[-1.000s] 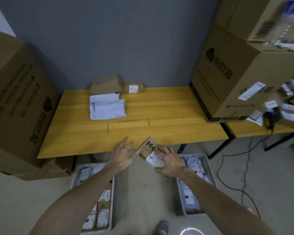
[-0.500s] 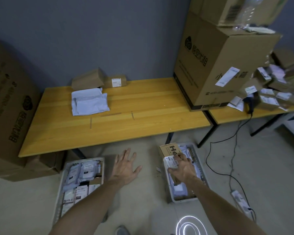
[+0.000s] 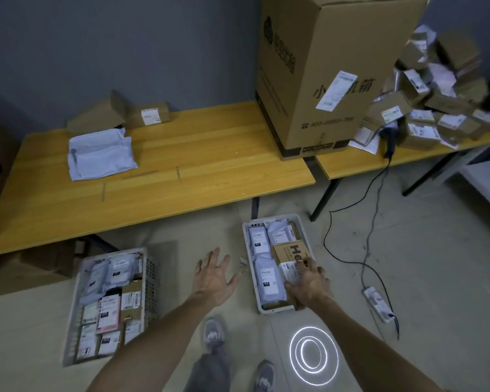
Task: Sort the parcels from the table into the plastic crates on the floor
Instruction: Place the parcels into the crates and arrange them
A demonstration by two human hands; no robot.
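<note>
Now parcel (image 3: 290,251) deeper in right crate (image 3: 272,218)

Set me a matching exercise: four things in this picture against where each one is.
Things:
1. brown box printed "He"
2. pale poly mailers
3. power strip
4. left hand

Places:
A. on the floor, right of the right crate
B. over bare floor between left crate and right crate
C. on the wooden table
D. in the right crate, under the right hand

Pairs: 1-D, 2-C, 3-A, 4-B
</note>
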